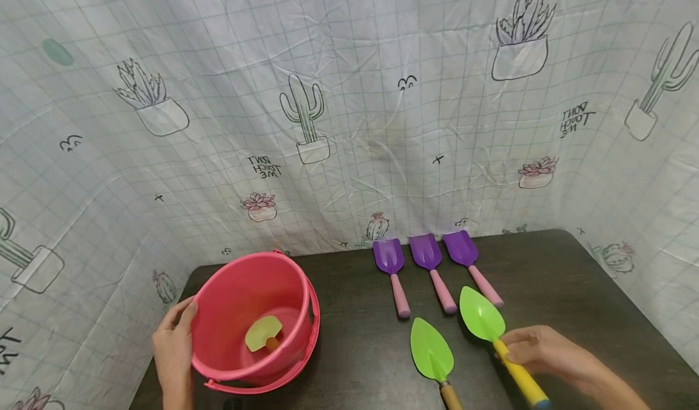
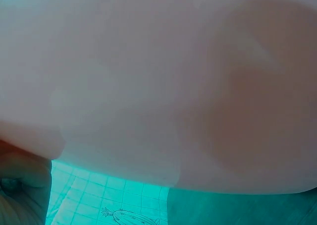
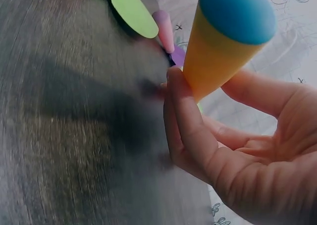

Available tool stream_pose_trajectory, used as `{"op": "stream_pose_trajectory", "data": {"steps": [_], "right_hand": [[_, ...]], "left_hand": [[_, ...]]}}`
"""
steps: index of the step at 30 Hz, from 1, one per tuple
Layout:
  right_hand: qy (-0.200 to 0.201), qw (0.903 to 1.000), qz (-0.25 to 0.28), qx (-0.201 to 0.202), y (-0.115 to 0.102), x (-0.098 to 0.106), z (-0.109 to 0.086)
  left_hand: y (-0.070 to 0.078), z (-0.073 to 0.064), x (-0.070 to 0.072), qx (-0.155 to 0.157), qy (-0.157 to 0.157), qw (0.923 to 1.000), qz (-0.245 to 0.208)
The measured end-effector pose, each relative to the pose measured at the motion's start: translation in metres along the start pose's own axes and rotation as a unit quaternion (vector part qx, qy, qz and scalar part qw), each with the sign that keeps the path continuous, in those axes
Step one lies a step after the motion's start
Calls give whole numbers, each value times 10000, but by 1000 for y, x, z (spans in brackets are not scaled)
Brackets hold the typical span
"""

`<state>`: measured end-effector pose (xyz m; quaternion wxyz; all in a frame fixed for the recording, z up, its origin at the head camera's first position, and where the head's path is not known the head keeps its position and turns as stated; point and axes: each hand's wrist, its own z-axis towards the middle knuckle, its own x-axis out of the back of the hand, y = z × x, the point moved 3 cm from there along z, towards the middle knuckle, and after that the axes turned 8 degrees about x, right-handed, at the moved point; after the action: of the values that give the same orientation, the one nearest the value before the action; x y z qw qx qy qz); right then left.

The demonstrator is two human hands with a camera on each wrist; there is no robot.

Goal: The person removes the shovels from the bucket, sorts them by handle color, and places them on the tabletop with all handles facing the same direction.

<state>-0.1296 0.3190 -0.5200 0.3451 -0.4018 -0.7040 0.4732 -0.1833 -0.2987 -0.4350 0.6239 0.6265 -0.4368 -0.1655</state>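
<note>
My left hand (image 1: 173, 346) grips the left rim of a pink bucket (image 1: 218, 295), which tilts so that its inside faces me. Inside the bucket lies a tool with a yellow-green blade (image 1: 263, 332) and a brownish handle, partly hidden by the wall. In the left wrist view the bucket's side (image 2: 124, 86) fills most of the picture. My right hand (image 1: 537, 349) pinches a green garden trowel (image 1: 519, 370) by its yellow handle, near the blade; the handle's blue end (image 3: 240, 12) faces the right wrist camera. Left of it lies another green trowel (image 1: 431, 350) with a wooden handle.
Three purple shovels with pink handles lie side by side at the back: left shovel (image 1: 389, 257), middle shovel (image 1: 426, 252), right shovel (image 1: 461, 249). The dark table (image 1: 355, 337) meets a cactus-print sheet (image 1: 371, 125) behind and at both sides.
</note>
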Motion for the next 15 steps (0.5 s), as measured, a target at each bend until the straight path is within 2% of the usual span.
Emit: {"op": "stream_pose_trajectory", "data": {"steps": [15], "right_hand": [[-149,9998,-88,60,-3,-7,-1]], "left_hand": [[1,0,1,-65,-5,10000,-45]]}}
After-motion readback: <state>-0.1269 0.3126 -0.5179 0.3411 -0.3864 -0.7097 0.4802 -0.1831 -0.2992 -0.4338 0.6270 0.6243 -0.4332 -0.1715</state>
